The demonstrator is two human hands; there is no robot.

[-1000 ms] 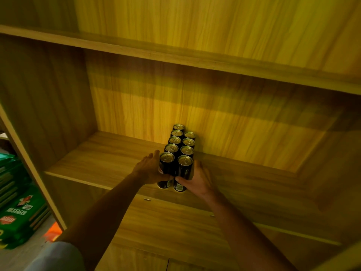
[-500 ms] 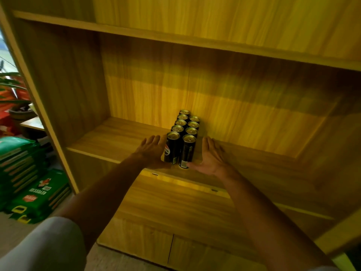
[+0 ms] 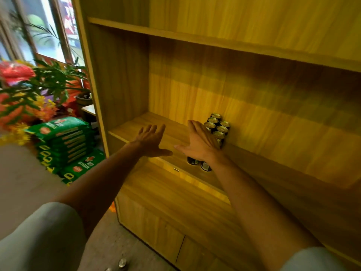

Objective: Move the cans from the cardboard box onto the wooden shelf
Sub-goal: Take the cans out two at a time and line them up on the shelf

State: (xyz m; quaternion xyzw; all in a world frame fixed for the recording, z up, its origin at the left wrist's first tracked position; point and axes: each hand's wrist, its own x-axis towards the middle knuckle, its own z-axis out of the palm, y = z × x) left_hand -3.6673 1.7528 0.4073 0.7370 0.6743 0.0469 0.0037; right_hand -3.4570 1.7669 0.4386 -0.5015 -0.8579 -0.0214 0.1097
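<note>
Cans: we see dark cans (image 3: 218, 127) standing in two tight rows on the wooden shelf (image 3: 134, 127), reaching its back wall.
Left hand: our left hand (image 3: 151, 140) hovers spread, holding nothing, apart from the cans.
Right hand: our right hand (image 3: 199, 142) is flat and spread, covering the front cans.
Floor: green bags (image 3: 64, 141) are stacked beside the shelf.

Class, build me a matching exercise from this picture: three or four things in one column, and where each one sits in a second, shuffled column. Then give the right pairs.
Things:
1. dark cans with gold tops
2. stacked green printed packs
3. open left hand
4. leafy green plant

Places:
A. by the window
B. on the floor, left of the wooden shelf unit
C. over bare shelf board
D. in two rows on the shelf

Pairs: 1-D, 2-B, 3-C, 4-A
</note>
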